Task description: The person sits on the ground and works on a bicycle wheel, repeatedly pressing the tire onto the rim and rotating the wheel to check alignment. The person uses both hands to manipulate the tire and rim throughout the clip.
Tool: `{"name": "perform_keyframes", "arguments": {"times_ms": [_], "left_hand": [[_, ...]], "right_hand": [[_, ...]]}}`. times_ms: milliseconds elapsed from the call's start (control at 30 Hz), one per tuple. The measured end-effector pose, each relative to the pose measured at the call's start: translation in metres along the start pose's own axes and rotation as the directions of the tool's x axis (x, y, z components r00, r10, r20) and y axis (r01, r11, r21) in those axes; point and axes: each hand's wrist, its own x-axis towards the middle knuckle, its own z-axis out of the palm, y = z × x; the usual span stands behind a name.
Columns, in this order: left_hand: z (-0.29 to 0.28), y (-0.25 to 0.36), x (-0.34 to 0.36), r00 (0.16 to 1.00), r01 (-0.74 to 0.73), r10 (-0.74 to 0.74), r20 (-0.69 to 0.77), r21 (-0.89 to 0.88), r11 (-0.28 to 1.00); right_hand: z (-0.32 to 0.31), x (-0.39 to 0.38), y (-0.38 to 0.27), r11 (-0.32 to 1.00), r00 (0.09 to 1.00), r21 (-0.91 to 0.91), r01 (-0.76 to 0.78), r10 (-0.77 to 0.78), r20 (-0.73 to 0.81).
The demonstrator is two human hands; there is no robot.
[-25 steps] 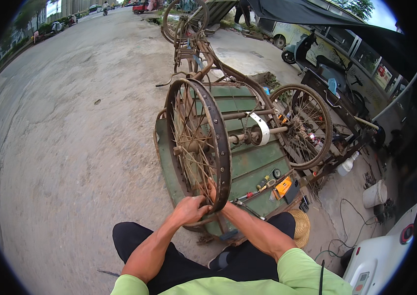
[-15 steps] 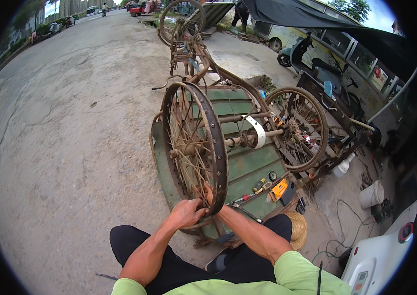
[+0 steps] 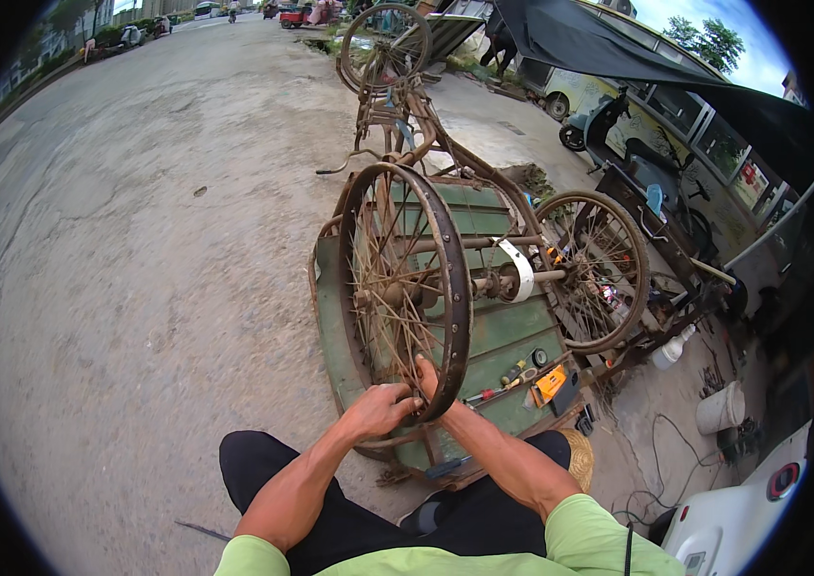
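A rusty spoked wheel [image 3: 456, 317] without a tyre stands upright in front of me, part of an upturned tricycle cart with a green slatted bed [image 3: 495, 326]. My left hand [image 3: 380, 411] is closed at the lowest part of the rim, its fingertips pressed in among the spoke ends. From the other side, my right hand [image 3: 427, 375] reaches round the rim; its fingers show between the spokes, bent against the wheel. The rim covers part of that hand. Whether either hand pinches a single spoke is too small to tell.
On the bed lie a yellow-and-black tool [image 3: 550, 385], a tape roll [image 3: 538, 357] and screwdrivers. A second spoked wheel [image 3: 639, 278] stands at right, the front wheel [image 3: 423, 48] far ahead. A straw hat [image 3: 580, 459], white bucket [image 3: 720, 408] and scooter [image 3: 609, 125] are at right.
The whole scene has shifted slightly to the right and down as my view moves. Both hands stay at the bottom of the wheel, with the right fingers a little more visible among the spokes.
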Motion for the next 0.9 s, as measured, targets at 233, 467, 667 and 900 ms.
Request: {"name": "perform_keyframes", "arguments": {"times_ms": [233, 467, 667, 900], "left_hand": [[-0.006, 0.008, 0.003, 0.998, 0.041, -0.04, 0.043, -0.024, 0.999], [-0.005, 0.001, 0.003, 0.997, 0.062, -0.061, 0.047, -0.026, 0.998], [-0.005, -0.001, 0.007, 0.998, 0.013, -0.01, 0.064, -0.038, 0.999], [-0.014, 0.004, 0.011, 0.966, 0.197, -0.118, 0.229, -0.362, 0.911]], "right_hand": [[0.005, -0.002, -0.002, 1.0, 1.0, 0.011, 0.029, -0.029, -0.01], [0.007, -0.006, -0.003, 0.996, 0.999, -0.076, 0.047, -0.047, -0.005], [0.006, -0.004, -0.002, 0.998, 0.998, 0.011, 0.059, -0.058, -0.011], [0.021, -0.026, -0.021, 1.0, 0.999, 0.015, 0.01, -0.011, 0.051]]}}
